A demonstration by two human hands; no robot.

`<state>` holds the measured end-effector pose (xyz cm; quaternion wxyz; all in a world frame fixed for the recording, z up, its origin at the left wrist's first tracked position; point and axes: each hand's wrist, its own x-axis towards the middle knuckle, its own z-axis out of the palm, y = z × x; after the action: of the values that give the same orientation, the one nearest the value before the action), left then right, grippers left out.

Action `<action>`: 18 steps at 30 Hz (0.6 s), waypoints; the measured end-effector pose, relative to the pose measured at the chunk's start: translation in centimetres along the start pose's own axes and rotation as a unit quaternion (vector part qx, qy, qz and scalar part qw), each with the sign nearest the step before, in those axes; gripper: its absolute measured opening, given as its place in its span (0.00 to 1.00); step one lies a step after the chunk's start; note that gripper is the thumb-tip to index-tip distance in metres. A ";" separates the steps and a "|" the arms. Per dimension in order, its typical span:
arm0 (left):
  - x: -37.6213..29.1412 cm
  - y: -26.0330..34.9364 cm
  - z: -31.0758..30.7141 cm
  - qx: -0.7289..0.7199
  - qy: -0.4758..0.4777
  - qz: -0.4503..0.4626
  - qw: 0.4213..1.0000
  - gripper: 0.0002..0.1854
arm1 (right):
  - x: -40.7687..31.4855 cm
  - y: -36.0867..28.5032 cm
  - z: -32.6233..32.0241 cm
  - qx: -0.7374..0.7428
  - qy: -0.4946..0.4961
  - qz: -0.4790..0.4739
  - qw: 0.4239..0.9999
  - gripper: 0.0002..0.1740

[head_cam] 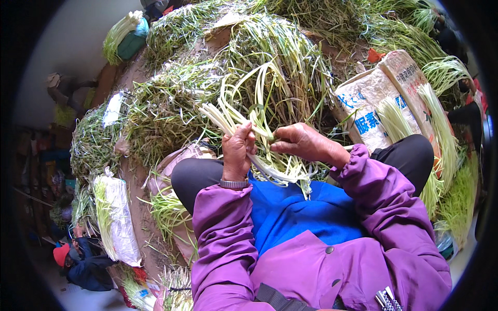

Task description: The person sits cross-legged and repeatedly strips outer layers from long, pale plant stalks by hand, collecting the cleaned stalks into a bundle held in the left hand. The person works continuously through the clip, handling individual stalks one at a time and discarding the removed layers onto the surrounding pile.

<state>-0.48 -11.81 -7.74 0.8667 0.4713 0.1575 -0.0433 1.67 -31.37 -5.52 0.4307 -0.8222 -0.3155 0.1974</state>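
My left hand (238, 149) is closed around a bundle of pale leafy stalks (220, 118), whose white ends stick out up and to the left while the other ends hang towards my lap. Close on its right, my right hand (293, 142) pinches green leaf near the bundle, thumb and forefinger together. Several long yellow-green leaves (264, 77) arch above both hands. Loose pale strands (286, 175) hang over the blue cloth (307, 206) on my lap. Some of my right fingers are hidden behind the hand.
A big heap of long green stalks (288, 50) lies ahead of me. To the right, pale stalks (393, 118) rest on printed woven sacks (362, 91). At the left are a white sack (124, 221) with stalks beside it and a person in a red hat (61, 254). Other people sit around the edges.
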 end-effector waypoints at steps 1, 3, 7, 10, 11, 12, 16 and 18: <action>-0.3 0.0 0.1 -0.013 -0.010 -0.006 1.000 0.04 | 0.2 0.6 0.3 0.181 -0.053 0.058 0.980 0.17; -1.4 0.1 0.7 0.016 -0.022 0.013 1.000 0.04 | 0.4 0.5 0.8 0.429 -0.065 0.116 0.893 0.18; -2.7 0.2 1.7 0.014 -0.029 0.059 0.998 0.04 | 1.4 0.5 2.2 0.600 0.002 0.084 0.796 0.09; -3.3 1.0 0.5 -0.038 -0.009 0.106 0.994 0.06 | 2.6 1.1 1.6 0.585 0.027 0.086 0.806 0.05; -3.1 0.4 -0.3 -0.061 0.005 0.112 0.992 0.06 | 2.2 0.1 1.2 0.598 0.045 0.066 0.798 0.06; -3.2 0.8 -0.3 -0.115 0.002 0.114 0.987 0.07 | 2.6 1.3 1.1 0.595 0.076 0.069 0.797 0.07; -3.0 3.9 -1.8 -0.114 0.060 0.176 0.976 0.12 | 1.6 3.7 -2.6 0.527 0.161 0.102 0.828 0.08; -3.5 5.9 -3.1 -0.149 0.088 0.195 0.966 0.11 | 1.3 8.3 -4.4 0.464 0.184 0.123 0.858 0.09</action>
<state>-3.19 -6.18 -3.45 0.9015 0.3606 0.1433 0.1919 8.16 -36.64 -10.08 0.7848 -0.5804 0.0019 0.2174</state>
